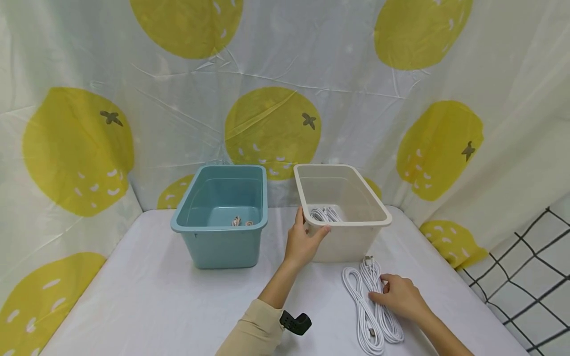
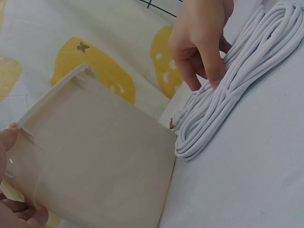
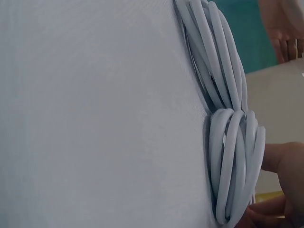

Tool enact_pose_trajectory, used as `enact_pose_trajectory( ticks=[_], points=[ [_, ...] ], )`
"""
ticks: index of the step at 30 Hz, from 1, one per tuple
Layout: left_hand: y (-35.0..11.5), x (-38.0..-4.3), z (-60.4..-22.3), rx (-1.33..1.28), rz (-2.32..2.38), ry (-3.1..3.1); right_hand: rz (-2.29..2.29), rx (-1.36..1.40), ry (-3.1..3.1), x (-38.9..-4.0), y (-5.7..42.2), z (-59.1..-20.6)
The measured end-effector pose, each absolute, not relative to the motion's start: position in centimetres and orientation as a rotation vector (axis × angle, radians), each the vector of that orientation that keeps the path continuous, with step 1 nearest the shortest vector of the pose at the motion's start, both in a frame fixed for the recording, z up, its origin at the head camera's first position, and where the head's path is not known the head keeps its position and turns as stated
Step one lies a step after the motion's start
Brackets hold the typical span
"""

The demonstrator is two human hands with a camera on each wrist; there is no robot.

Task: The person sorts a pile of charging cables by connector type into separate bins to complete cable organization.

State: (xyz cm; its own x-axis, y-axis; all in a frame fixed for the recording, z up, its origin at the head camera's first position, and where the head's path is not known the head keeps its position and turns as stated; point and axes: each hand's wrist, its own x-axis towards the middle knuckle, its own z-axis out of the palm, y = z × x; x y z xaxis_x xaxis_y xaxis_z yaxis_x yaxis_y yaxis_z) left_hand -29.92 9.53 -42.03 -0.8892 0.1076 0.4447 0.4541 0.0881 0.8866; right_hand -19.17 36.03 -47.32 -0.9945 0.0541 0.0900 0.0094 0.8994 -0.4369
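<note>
My left hand grips the front left corner of a beige plastic bin by its rim. Inside that bin lie coiled white cables. On the table before it, two long bundles of white cable sit side by side. My right hand has thumb and fingers around the right-hand cable bundle, pinching it near its middle, as the left wrist view also shows. The left-hand cable bundle lies flat beside it, with a metal plug visible near its lower end.
A blue-green bin stands to the left of the beige one, with small pinkish coils at its bottom. A white cloth covers the table. Behind hangs a lemon-print curtain; a black wire grid is at the right.
</note>
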Motion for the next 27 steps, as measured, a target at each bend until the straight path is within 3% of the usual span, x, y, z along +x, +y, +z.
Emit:
enact_pose_trajectory(
  ticks=[14, 27],
  points=[
    [9.4, -30.1, -42.1, -0.571, -1.876, -2.119, 0.813, -0.174, -2.918, -19.1, 36.7, -47.2],
    [9.4, -30.0, -42.1, -0.573, -1.875, -2.106, 0.887, -0.067, -2.887, -17.6, 38.0, -45.5]
  ],
)
